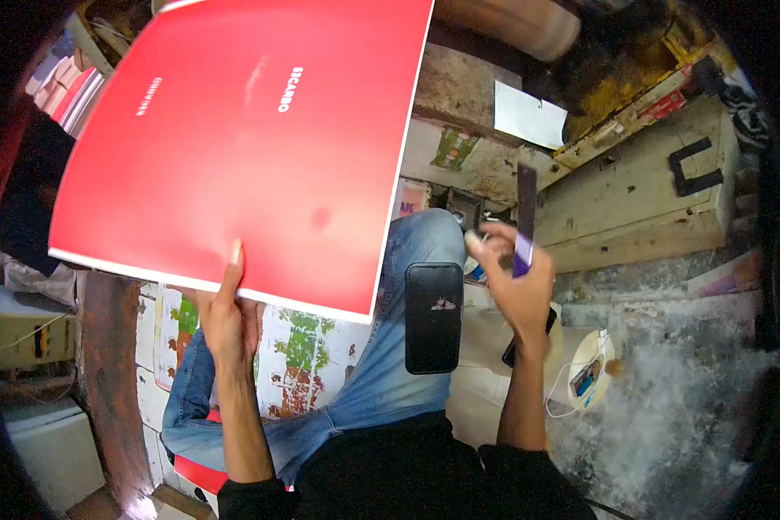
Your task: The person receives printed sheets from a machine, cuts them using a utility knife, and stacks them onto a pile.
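Observation:
A large red sheet (208,173) with white edges and white lettering fills the upper left. My left hand (231,312) grips its lower edge, thumb on top and fingers underneath. To the right, my right hand (520,282) is raised beside my knee, fingers curled around a purple strip (523,255). A long dark flat bar (527,204) rises just beyond that hand; whether it joins the purple piece I cannot tell. The fingertips are slightly blurred. On my jeans-covered thigh lies a black phone (433,318) with a small picture on it.
At the right stands a worn wooden box (633,191) with a black handle. White paper (531,115) lies on the ledge behind. A round pale item with a cable (591,373) is on the floor. Printed white sheeting (303,347) lies under my legs. Stacked sheets (78,95) are at far left.

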Demonstrator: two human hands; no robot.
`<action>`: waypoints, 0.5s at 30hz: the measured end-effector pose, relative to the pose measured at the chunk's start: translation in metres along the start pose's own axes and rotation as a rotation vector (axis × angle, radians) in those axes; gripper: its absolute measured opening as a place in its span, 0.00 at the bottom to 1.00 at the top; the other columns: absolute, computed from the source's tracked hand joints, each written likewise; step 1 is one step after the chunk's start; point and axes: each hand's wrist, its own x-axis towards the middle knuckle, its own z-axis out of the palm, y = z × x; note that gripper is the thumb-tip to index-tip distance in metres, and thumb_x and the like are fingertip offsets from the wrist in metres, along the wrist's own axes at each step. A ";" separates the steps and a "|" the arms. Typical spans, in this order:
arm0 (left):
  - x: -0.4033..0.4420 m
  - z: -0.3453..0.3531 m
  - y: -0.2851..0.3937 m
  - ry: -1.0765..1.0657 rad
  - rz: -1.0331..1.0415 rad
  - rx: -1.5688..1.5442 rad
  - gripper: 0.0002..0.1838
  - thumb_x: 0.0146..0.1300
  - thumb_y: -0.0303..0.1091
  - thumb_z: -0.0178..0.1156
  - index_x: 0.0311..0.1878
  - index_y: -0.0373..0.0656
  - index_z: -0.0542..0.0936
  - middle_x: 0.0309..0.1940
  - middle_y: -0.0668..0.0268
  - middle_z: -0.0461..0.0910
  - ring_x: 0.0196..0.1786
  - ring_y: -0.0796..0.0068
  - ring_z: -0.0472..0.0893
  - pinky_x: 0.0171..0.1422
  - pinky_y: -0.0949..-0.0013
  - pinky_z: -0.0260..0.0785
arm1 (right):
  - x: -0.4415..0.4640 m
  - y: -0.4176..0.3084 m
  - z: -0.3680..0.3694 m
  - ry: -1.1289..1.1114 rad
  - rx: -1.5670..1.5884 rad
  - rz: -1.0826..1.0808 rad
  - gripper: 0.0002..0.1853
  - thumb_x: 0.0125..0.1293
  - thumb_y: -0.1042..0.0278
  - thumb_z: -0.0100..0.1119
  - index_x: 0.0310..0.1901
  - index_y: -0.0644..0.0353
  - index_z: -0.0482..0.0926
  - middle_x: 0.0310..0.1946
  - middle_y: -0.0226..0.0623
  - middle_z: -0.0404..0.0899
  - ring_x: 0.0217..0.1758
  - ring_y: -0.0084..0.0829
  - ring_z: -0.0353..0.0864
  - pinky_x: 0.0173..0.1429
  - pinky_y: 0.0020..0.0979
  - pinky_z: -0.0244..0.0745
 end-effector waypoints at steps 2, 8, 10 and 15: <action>-0.013 -0.004 0.005 -0.005 0.010 0.086 0.27 0.69 0.23 0.57 0.69 0.31 0.62 0.62 0.54 0.72 0.60 0.69 0.77 0.65 0.65 0.73 | -0.022 0.040 0.000 0.028 -0.118 0.055 0.21 0.53 0.56 0.78 0.40 0.63 0.83 0.24 0.28 0.80 0.29 0.17 0.77 0.36 0.22 0.71; -0.043 -0.024 0.013 0.063 0.055 0.136 0.24 0.69 0.23 0.57 0.66 0.29 0.65 0.60 0.55 0.73 0.60 0.72 0.76 0.65 0.67 0.70 | -0.067 0.058 0.003 -0.201 0.040 0.311 0.19 0.51 0.61 0.79 0.34 0.65 0.79 0.30 0.28 0.77 0.29 0.17 0.74 0.36 0.23 0.72; -0.052 -0.032 0.012 0.087 0.059 0.124 0.24 0.69 0.23 0.57 0.66 0.30 0.65 0.59 0.56 0.73 0.60 0.72 0.76 0.66 0.66 0.70 | -0.068 0.052 0.001 -0.240 0.103 0.304 0.18 0.51 0.64 0.79 0.34 0.64 0.78 0.31 0.28 0.77 0.31 0.17 0.74 0.38 0.22 0.72; -0.076 -0.056 0.017 0.114 0.037 0.191 0.21 0.69 0.27 0.58 0.63 0.30 0.70 0.58 0.56 0.74 0.60 0.70 0.75 0.67 0.61 0.67 | -0.090 0.075 0.002 -0.274 0.145 0.235 0.18 0.54 0.67 0.77 0.40 0.65 0.77 0.36 0.29 0.77 0.37 0.16 0.73 0.45 0.21 0.71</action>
